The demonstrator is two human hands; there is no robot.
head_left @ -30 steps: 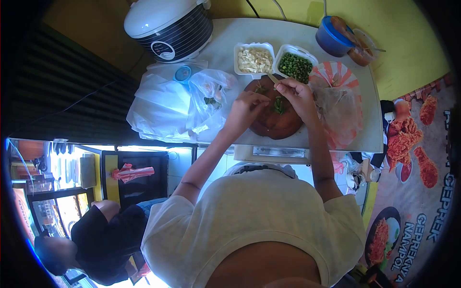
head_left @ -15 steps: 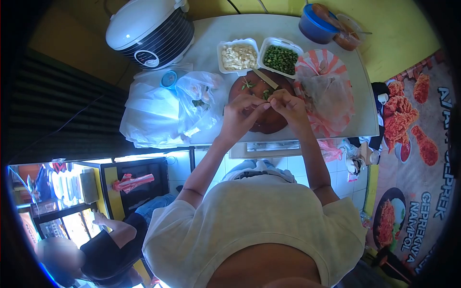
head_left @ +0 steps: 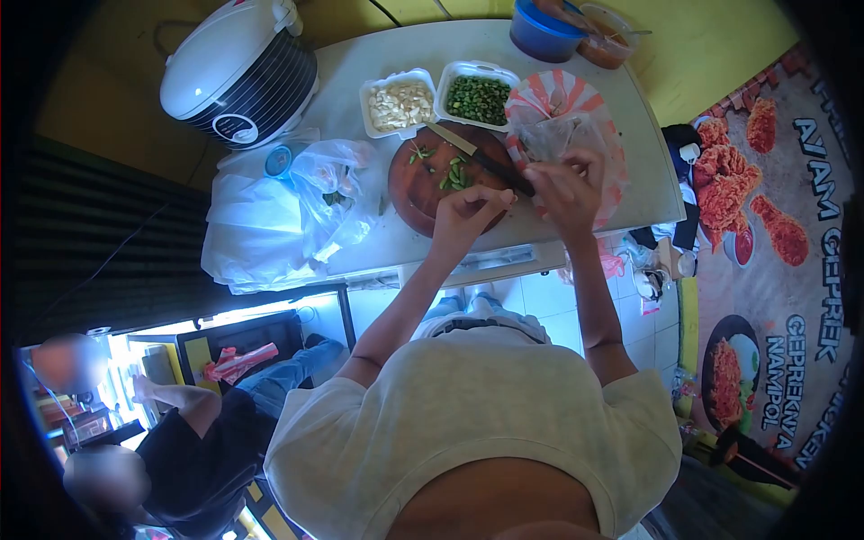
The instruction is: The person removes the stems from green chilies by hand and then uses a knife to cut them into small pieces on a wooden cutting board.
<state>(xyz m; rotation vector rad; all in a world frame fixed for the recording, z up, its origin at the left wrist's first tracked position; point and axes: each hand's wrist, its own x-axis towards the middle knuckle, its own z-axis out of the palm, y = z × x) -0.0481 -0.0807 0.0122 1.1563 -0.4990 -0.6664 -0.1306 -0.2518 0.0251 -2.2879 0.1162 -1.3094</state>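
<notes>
A round brown board (head_left: 409, 193) lies near the table's front edge, with green pieces (head_left: 455, 175) and a knife (head_left: 461, 144) on it. The knife's dark handle points toward my right hand (head_left: 569, 191), which is over the edge of a red-and-white striped bag (head_left: 612, 148). Its fingers are bent, and whatever they hold is too small to tell. Over the board's front right, my left hand (head_left: 470, 214) is pinched around something I cannot make out. Behind the board stand a white tray of pale slices (head_left: 400, 105) and another of chopped greens (head_left: 478, 99).
A rice cooker (head_left: 234, 76) stands at the back left, with plastic bags (head_left: 261, 220) in front of it. A blue tub (head_left: 544, 34) and a container of sauce (head_left: 607, 45) are at the back right. A person in dark clothes (head_left: 193, 459) is at the lower left.
My hands have moved apart, the right one toward the striped bag. More green pieces show on the board, and the knife's dark handle is now visible. The view has shifted.
</notes>
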